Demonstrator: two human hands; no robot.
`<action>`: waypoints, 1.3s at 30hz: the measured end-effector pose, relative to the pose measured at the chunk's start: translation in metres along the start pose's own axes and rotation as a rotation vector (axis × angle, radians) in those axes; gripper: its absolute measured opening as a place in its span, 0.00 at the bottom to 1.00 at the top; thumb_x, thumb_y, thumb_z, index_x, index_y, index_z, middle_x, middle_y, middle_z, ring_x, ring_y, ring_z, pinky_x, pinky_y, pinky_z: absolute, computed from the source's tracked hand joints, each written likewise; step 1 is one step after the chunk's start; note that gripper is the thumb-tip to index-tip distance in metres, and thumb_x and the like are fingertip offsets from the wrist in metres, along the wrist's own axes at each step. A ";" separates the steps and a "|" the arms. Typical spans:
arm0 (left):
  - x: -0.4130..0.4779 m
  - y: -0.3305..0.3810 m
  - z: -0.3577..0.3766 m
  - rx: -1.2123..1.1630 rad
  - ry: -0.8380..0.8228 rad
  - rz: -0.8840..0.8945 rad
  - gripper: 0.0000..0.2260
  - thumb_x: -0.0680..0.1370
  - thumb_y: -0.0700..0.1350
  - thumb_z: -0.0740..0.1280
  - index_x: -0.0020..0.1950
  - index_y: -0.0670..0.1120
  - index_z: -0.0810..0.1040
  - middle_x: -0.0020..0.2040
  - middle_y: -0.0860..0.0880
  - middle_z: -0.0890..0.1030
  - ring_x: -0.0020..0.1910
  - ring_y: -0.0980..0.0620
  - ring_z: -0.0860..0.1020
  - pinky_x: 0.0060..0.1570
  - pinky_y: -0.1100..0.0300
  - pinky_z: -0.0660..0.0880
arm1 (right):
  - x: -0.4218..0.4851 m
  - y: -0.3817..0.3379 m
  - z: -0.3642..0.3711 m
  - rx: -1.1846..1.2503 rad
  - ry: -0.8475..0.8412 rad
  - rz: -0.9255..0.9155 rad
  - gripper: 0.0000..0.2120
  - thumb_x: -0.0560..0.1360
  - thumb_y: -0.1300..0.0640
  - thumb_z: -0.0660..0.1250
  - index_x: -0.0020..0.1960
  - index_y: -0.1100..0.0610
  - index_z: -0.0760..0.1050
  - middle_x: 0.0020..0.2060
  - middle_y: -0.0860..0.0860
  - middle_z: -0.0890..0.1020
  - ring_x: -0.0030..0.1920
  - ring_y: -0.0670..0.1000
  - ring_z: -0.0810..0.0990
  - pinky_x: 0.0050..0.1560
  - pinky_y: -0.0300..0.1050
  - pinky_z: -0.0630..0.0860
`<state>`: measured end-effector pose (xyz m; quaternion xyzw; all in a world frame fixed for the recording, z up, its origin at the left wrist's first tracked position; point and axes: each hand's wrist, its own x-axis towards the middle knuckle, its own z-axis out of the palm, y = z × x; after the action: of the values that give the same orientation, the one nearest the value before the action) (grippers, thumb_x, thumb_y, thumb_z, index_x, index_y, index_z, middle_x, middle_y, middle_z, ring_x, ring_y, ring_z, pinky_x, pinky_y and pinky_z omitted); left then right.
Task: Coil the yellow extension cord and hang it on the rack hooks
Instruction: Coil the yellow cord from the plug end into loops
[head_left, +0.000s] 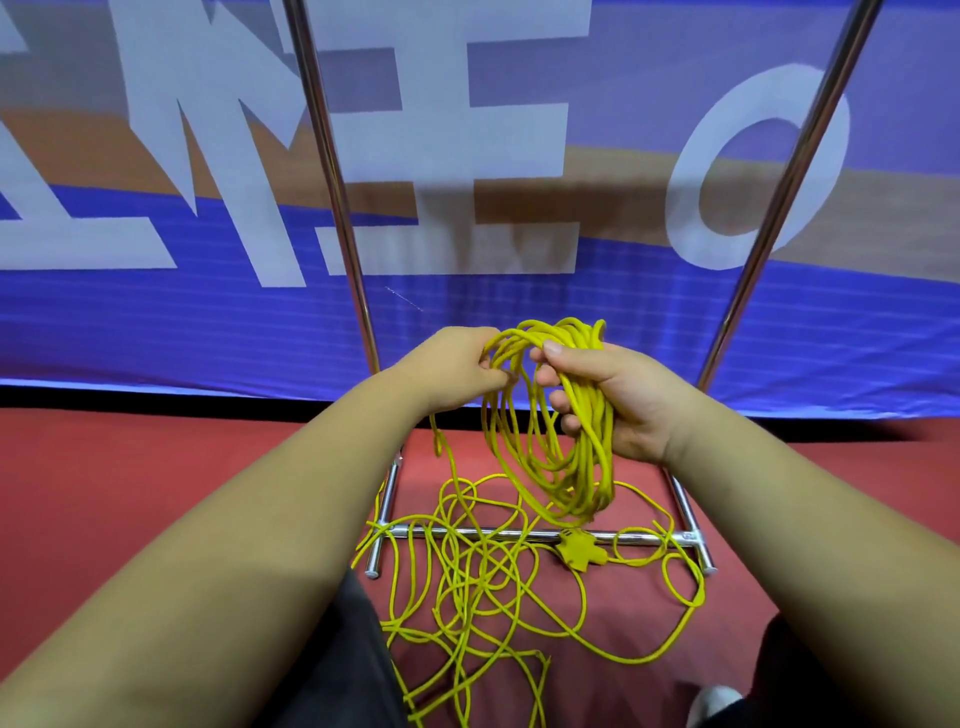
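Note:
My right hand (618, 400) grips a bundle of several loops of the yellow extension cord (550, 457), which hangs down from my fingers. My left hand (457, 369) pinches a strand at the top left of the loops. The rest of the cord lies in a loose tangle on the red floor (130, 493) below. Its yellow multi-outlet end (579, 551) rests beside the rack's bottom crossbar (467, 532). The metal rack's two chrome uprights (332, 182) rise in front of me; its hooks are out of view.
A blue banner with large white letters (519, 156) stands behind the rack. The rack's base feet (382, 519) sit on the red floor with cord draped over them. My dark-trousered legs and a shoe (717, 701) are at the bottom edge.

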<state>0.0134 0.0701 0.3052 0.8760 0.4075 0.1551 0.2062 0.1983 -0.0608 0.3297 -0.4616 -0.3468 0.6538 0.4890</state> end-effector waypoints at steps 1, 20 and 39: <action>0.002 0.000 -0.001 0.036 0.033 0.004 0.07 0.77 0.55 0.72 0.48 0.52 0.79 0.38 0.54 0.79 0.38 0.52 0.77 0.38 0.56 0.72 | 0.000 -0.001 0.000 0.000 -0.002 0.013 0.07 0.82 0.52 0.69 0.54 0.55 0.82 0.36 0.48 0.82 0.30 0.45 0.79 0.26 0.39 0.73; 0.015 -0.014 0.013 -0.066 -0.251 -0.072 0.14 0.73 0.56 0.79 0.41 0.56 0.74 0.37 0.55 0.75 0.37 0.54 0.73 0.39 0.56 0.69 | 0.010 -0.006 -0.020 0.052 -0.011 0.240 0.07 0.83 0.50 0.67 0.48 0.48 0.71 0.27 0.43 0.62 0.20 0.41 0.61 0.20 0.36 0.63; 0.017 0.000 0.041 -0.272 -0.375 0.017 0.07 0.78 0.58 0.73 0.48 0.56 0.79 0.41 0.58 0.79 0.39 0.60 0.76 0.48 0.51 0.78 | 0.005 -0.016 -0.036 0.050 -0.384 0.357 0.08 0.82 0.52 0.63 0.48 0.55 0.75 0.23 0.43 0.64 0.18 0.40 0.62 0.21 0.36 0.59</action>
<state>0.0421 0.0733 0.2717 0.8570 0.3300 0.0447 0.3932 0.2370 -0.0512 0.3309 -0.3708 -0.3298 0.8138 0.3025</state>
